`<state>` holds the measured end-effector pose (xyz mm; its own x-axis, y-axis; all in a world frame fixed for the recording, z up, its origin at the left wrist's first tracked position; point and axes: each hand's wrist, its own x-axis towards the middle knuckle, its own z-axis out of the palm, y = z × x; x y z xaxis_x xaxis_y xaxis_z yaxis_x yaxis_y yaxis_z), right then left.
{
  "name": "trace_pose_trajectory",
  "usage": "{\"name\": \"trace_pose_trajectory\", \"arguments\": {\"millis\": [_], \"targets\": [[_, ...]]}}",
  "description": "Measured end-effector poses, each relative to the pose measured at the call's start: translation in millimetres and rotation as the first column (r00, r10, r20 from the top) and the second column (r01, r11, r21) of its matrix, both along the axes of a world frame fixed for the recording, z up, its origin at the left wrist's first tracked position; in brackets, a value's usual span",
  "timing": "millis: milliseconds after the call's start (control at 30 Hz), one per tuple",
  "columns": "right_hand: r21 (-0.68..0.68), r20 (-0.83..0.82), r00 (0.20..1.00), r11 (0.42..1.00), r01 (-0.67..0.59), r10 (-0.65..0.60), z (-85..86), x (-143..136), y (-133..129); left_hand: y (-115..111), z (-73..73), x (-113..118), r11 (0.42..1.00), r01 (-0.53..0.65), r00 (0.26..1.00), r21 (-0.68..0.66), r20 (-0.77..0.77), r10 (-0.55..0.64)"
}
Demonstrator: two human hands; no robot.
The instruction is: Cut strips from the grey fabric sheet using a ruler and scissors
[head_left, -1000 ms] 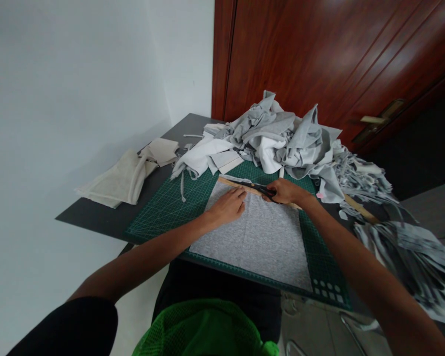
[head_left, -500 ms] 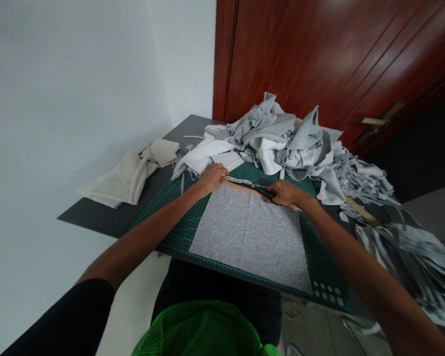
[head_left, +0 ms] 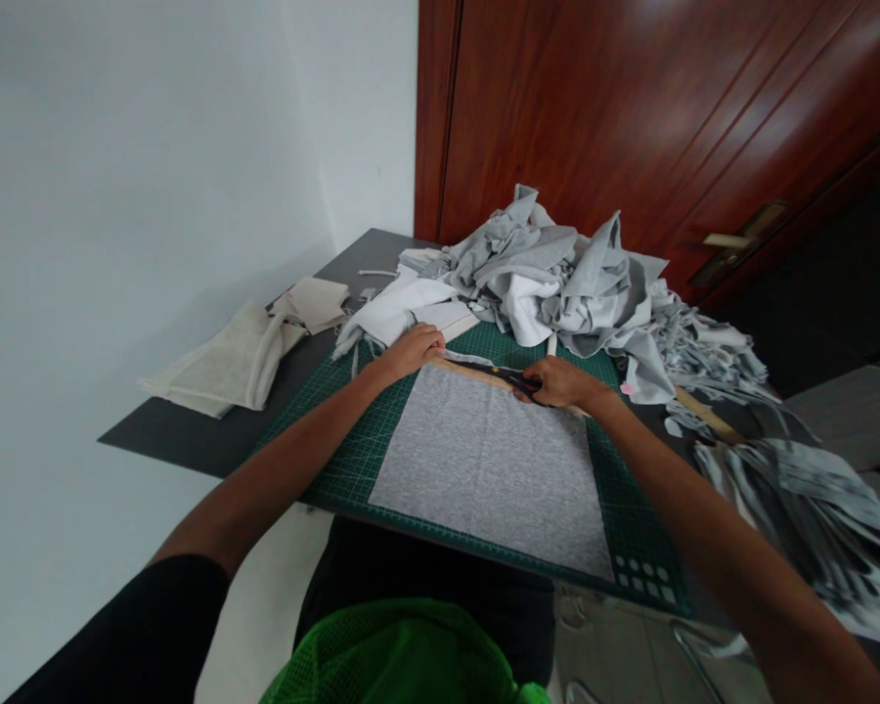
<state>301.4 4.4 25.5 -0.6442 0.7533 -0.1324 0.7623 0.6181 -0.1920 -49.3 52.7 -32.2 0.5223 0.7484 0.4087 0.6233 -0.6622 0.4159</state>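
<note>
A grey fabric piece (head_left: pixel 484 469) lies flat on a green cutting mat (head_left: pixel 337 440). Along its far edge runs a narrow wooden ruler (head_left: pixel 476 374). My left hand (head_left: pixel 417 349) is closed at the far left corner of the fabric, fingertips pinching the edge by the ruler's end. Black scissors (head_left: pixel 505 374) are gripped in my right hand (head_left: pixel 555 381), their blades pointing left along the ruler toward my left hand. A thin strip of fabric (head_left: pixel 463 357) shows just beyond the blades. My right fingers partly cover the scissor handles.
Crumpled grey and white fabric (head_left: pixel 528 269) is heaped at the back, with thin scraps (head_left: pixel 711 337) to its right. Cream cloth (head_left: pixel 227 362) lies at left. Layered fabric pieces (head_left: pixel 828 508) sit at right near a wooden strip (head_left: pixel 708 416). A brown door (head_left: pixel 594 117) stands behind.
The view has shifted slightly, moving the scene a little left. Both hands keep nearly the same places, and the scissors still lie along the ruler.
</note>
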Motion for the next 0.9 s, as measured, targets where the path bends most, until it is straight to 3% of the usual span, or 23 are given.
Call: {"name": "trace_pose_trajectory", "arguments": {"millis": [500, 900], "targets": [[0.000, -0.026, 1.000, 1.000, 0.007, -0.007, -2.2, 1.1, 1.4, 2.6, -8.6, 0.9, 0.998, 0.042, 0.999, 0.055, -0.010, -0.042], [-0.030, -0.028, 1.000, 0.999, 0.009, -0.010, -0.6, 0.2, -1.1, 1.0, -5.7, -0.7, 0.995, 0.063, 0.997, 0.083, -0.054, -0.059]]}}
